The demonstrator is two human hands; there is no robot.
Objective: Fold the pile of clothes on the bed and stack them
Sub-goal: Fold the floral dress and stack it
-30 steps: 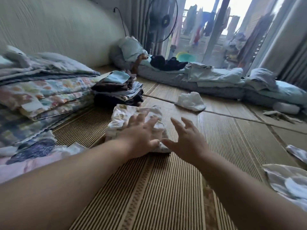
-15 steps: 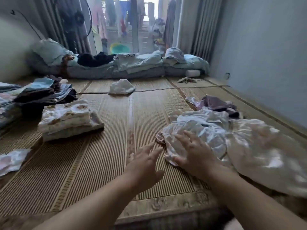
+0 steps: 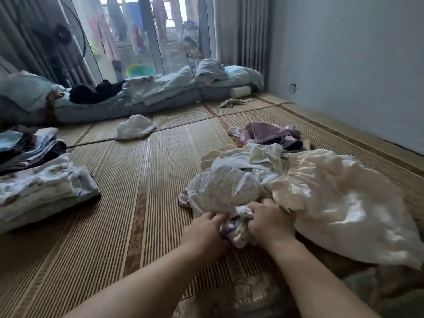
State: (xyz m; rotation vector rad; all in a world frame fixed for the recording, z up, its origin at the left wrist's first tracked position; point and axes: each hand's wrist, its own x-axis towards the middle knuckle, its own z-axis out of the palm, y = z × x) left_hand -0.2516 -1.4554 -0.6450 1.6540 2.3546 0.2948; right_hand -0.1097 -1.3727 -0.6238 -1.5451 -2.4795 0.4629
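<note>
The pile of clothes (image 3: pixel 252 171) lies crumpled on the woven mat (image 3: pixel 142 180), right of the middle and close in front of me. Both my hands are in its near edge. My left hand (image 3: pixel 206 230) has its fingers curled into the hem of a small white garment with tiny flowers (image 3: pixel 220 191). My right hand (image 3: pixel 270 222) is closed tight on a bunch of that same cloth, just beside the left one. A big cream dress (image 3: pixel 332 196) lies against the right hand and spreads off to the right. A purple piece (image 3: pixel 268 133) sits at the far side of the pile.

I think the step now is to pull this flowery piece free and lay it flat. To do it well, I should lift it up and toward me slowly, so the cream dress does not come along (its ruffled edge touches my right knuckles, so it could snag). Then I should move my hands apart to find two corners and give the cloth a little shake. After that I can spread it on the bare mat between the pile and the folded stack (image 3: pixel 46 191) on the left. Smooth first, fold after. The folded stack is well apart from the pile, so the finished piece will need a long reach across. Behind it is a darker stack (image 3: pixel 27 145), and a loose white cloth (image 3: pixel 135 126) lies farther back on the mat.
</note>
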